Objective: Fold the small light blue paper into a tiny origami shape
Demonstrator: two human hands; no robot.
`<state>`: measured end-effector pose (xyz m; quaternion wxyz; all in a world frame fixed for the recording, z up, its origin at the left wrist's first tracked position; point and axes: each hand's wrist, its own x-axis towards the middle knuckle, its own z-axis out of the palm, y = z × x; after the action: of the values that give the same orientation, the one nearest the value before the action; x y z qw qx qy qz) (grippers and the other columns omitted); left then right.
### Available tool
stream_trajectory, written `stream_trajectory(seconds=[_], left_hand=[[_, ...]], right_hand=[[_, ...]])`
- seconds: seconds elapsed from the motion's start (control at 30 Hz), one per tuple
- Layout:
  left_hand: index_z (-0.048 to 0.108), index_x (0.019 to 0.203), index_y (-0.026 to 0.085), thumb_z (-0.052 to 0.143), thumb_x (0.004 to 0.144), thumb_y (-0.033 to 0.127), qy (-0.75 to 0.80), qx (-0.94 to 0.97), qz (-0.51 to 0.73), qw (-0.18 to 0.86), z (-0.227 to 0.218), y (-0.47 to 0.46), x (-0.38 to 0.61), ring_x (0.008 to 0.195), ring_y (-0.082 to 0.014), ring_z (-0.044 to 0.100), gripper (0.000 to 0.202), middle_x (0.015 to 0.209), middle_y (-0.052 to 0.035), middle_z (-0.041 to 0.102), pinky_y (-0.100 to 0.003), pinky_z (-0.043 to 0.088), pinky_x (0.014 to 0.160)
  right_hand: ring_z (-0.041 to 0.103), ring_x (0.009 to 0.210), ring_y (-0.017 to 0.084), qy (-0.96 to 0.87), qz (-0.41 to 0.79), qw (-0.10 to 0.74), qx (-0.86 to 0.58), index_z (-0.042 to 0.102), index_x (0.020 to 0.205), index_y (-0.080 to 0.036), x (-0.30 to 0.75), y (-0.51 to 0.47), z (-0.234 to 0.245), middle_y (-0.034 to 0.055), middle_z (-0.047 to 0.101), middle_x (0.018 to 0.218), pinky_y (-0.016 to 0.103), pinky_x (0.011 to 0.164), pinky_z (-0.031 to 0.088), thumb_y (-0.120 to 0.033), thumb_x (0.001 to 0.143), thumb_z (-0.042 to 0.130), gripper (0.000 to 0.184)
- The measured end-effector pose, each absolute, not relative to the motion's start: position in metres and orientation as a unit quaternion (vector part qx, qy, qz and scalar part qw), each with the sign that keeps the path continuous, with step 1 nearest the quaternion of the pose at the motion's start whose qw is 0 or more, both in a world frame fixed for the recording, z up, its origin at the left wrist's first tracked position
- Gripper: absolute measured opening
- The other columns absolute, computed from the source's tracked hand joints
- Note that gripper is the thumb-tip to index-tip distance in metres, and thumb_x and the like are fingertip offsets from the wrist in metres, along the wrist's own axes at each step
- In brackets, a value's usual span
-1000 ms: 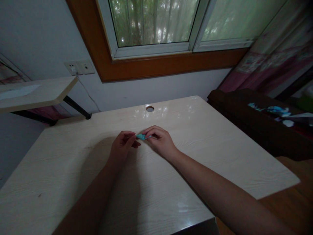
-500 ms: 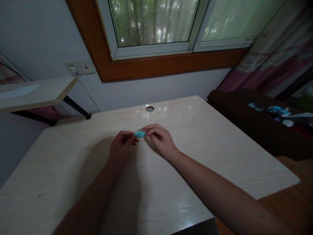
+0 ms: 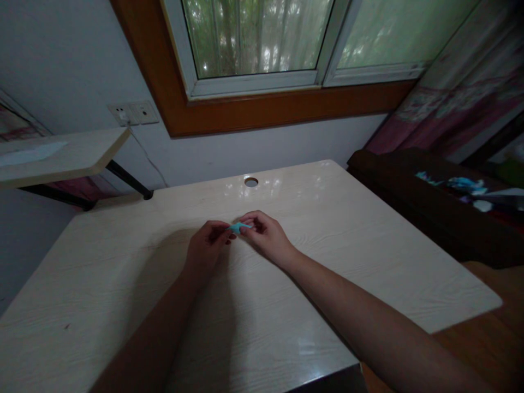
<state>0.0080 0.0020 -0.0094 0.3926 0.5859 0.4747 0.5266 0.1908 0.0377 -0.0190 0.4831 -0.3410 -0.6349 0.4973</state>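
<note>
A small turquoise piece of folded paper (image 3: 238, 227) is held between my two hands, above the pale wood-grain desk (image 3: 344, 229). My left hand (image 3: 206, 244) pinches its left end between thumb and fingers. At the other end, my right hand (image 3: 268, 233) has the thumb in front and the fingers behind, closed on the paper. Part of the paper is covered by the fingertips, so its full shape is hidden.
A round cable hole (image 3: 251, 182) lies near the desk's back edge. On the left a raised shelf (image 3: 77, 155) stands on black legs. A white cord (image 3: 147, 155) hangs from the wall socket (image 3: 133, 113). Dark furniture (image 3: 409, 202) with a cluttered top stands at the right.
My right thumb has come over the front of the paper, and its right end now looks narrower and folded or tilted. My left hand has shifted slightly right.
</note>
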Motion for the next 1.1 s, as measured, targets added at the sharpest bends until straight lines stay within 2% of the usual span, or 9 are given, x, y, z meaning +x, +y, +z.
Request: stream_trajectory(seconds=[0.37, 0.63, 0.93, 1.1], left_hand=[[0.066, 0.098, 0.020, 0.070, 0.083, 0.033, 0.499, 0.616, 0.484, 0.370, -0.0126, 0.0009, 0.0050, 0.076, -0.0158, 0.069, 0.020, 0.084, -0.0021, 0.072, -0.028, 0.056, 0.072], [0.067, 0.093, 0.020, 0.073, 0.081, 0.036, 0.505, 0.630, 0.471, 0.357, -0.0134, 0.0016, 0.0048, 0.072, -0.0151, 0.069, 0.020, 0.083, -0.0015, 0.072, -0.027, 0.055, 0.070], [0.067, 0.092, 0.019, 0.066, 0.087, 0.036, 0.490, 0.615, 0.474, 0.397, -0.0082, -0.0006, 0.0061, 0.073, -0.0150, 0.069, 0.018, 0.079, -0.0020, 0.073, -0.026, 0.055, 0.070], [0.067, 0.090, 0.018, 0.066, 0.086, 0.036, 0.494, 0.597, 0.482, 0.410, -0.0054, -0.0012, 0.0075, 0.071, -0.0155, 0.070, 0.018, 0.076, -0.0022, 0.073, -0.027, 0.056, 0.070]], right_hand=[[0.060, 0.071, 0.013, -0.631, 0.512, 0.478, -0.333, 0.063, 0.103, -0.020, 0.1906, 0.0366, -0.0155, 0.0010, 0.065, 0.081, 0.026, 0.068, 0.049, -0.036, 0.083, 0.070, 0.026], [0.059, 0.067, 0.012, -0.646, 0.508, 0.461, -0.335, 0.065, 0.091, -0.019, 0.1917, 0.0356, -0.0132, -0.0004, 0.064, 0.074, 0.024, 0.064, 0.045, -0.035, 0.086, 0.068, 0.017], [0.057, 0.065, 0.012, -0.658, 0.490, 0.454, -0.348, 0.065, 0.088, -0.019, 0.1916, 0.0345, -0.0109, -0.0007, 0.062, 0.072, 0.025, 0.062, 0.044, -0.036, 0.087, 0.066, 0.017], [0.060, 0.067, 0.012, -0.662, 0.490, 0.459, -0.333, 0.062, 0.102, -0.022, 0.1916, 0.0348, -0.0137, -0.0016, 0.062, 0.074, 0.026, 0.065, 0.046, -0.035, 0.088, 0.066, 0.020]])
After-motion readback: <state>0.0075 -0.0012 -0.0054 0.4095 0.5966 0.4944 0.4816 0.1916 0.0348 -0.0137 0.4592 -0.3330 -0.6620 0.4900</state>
